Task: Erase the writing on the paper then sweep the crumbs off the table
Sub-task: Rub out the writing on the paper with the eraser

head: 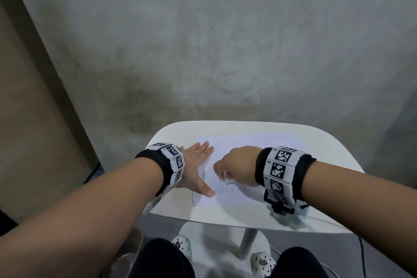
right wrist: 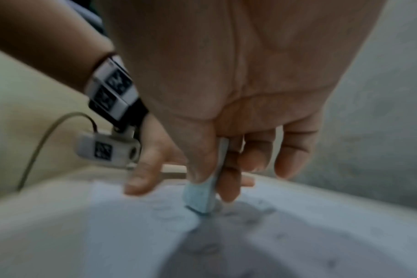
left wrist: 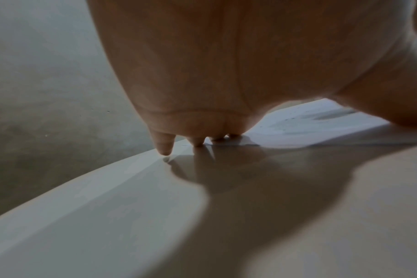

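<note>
A white sheet of paper (head: 255, 142) lies on the small white table (head: 334, 156), with a faint row of pencil marks (head: 225, 190) near its front edge. My left hand (head: 198, 165) lies flat with spread fingers on the paper's left edge, thumb beside the marks. My right hand (head: 234, 169) pinches a pale blue eraser (right wrist: 201, 197) between thumb and fingers, its lower end touching the paper (right wrist: 122, 222). Dark smudges and specks (right wrist: 257, 210) lie around the eraser. In the left wrist view the left fingertips (left wrist: 166, 148) press on the table and the paper (left wrist: 305, 120).
The table's front edge (head: 225, 221) is close to my knees, with its white leg (head: 248, 241) and my white clogs (head: 182, 244) below. A grey concrete floor lies beyond. A brown panel (head: 29, 119) stands at the left. A metal bowl (head: 128, 255) sits low left.
</note>
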`<state>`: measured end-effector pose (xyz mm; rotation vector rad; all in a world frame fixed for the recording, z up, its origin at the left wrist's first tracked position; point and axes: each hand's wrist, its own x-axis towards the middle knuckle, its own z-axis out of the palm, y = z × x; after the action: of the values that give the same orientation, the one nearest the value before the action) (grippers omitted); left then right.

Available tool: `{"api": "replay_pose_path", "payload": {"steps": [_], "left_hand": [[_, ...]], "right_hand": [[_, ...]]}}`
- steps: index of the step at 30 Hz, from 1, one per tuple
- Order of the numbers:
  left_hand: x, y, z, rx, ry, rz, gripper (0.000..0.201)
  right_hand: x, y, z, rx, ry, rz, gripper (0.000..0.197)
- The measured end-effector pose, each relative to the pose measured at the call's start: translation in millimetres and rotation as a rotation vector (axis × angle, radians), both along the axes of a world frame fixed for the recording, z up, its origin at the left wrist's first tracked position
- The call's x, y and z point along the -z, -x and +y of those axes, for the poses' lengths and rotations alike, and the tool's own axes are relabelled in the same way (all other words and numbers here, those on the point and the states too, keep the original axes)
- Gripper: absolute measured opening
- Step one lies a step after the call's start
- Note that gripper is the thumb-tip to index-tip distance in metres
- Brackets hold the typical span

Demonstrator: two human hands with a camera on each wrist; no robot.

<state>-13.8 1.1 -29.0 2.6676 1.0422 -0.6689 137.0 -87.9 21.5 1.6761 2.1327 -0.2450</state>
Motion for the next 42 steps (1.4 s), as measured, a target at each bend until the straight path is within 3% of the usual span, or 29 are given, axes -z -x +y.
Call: {"api": "replay_pose_path", "payload": {"steps": [5, 7, 9, 13, 15, 19, 23, 28, 34, 37, 42], "left_hand": [[-1, -1, 0, -0.002, 0.010, -0.001, 0.133], [-1, 0, 0, 0.000, 0.008, -0.006, 0.131], [-1, -1, -1, -0.001, 0.002, -0.006, 0.130], [-2, 0, -2, -0.006, 0.001, -0.009, 0.129], [-3, 0, -3, -0.001, 0.003, -0.009, 0.129], [-3, 0, -3, -0.006, 0.001, -0.013, 0.132], [-3, 0, -1, -0.005, 0.017, -0.011, 0.133], [-3, 0, -5, -0.016, 0.003, -0.011, 0.135], [-5, -1, -6, -0.020, 0.000, -0.015, 0.134], [-5, 0, -6, -0.012, -0.002, -0.020, 0.132], [-4, 0, -7, -0.013, -0.012, -0.025, 0.130]], "right_hand": [[0, -11, 3, 0.054, -0.111, -0.033, 0.020], [5, -2, -1, -0.021, -0.066, -0.031, 0.021], [-1, -4, 1, 0.043, -0.001, -0.031, 0.024], [-6, -8, 5, 0.074, -0.089, -0.101, 0.021], [-1, 5, 1, 0.007, -0.036, -0.062, 0.023], [-13, -9, 8, 0.116, -0.052, -0.073, 0.024], [4, -3, 0, 0.072, -0.036, -0.008, 0.012], [1, -16, -2, 0.087, -0.151, -0.009, 0.019], [-9, -26, -4, 0.126, -0.102, -0.001, 0.028], [-2, -15, -9, 0.022, -0.069, -0.019, 0.019], [-6, -29, -5, 0.127, -0.083, -0.018, 0.024]]}}
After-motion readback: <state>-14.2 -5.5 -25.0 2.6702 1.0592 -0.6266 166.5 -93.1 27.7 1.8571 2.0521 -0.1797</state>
